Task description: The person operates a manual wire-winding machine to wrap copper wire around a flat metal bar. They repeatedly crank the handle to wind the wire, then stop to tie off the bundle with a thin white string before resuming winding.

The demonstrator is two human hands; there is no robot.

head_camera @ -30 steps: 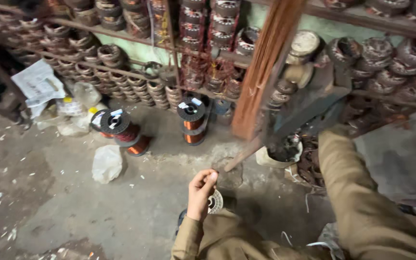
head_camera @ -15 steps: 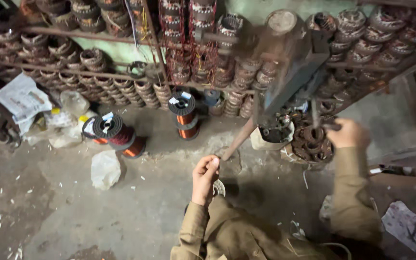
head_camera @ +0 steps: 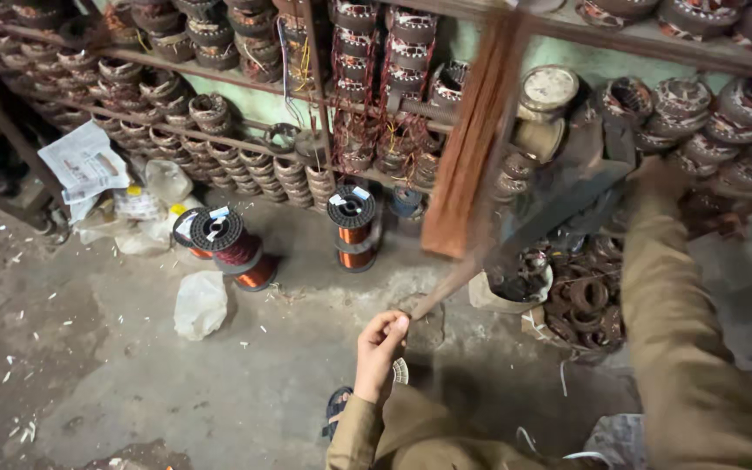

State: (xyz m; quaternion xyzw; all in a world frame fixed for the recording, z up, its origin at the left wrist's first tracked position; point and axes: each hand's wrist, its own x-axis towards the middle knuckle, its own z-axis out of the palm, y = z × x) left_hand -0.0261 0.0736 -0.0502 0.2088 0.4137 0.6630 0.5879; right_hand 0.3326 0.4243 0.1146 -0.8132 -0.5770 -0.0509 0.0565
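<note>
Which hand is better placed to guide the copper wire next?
Left, probably. The left hand pinches the copper wire, while the right hand is stretched up at the dark machine, off the wire.

Glossy copper wire [head_camera: 472,148]; rough matt concrete floor [head_camera: 115,383]; crumpled paper [head_camera: 84,161]

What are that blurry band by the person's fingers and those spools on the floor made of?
The band looks like bare copper wire: reddish-brown, with fine lengthwise streaks. The left hand pinches its lower end. The spools carry shiny orange-copper windings between black, probably plastic, flanges.
</note>
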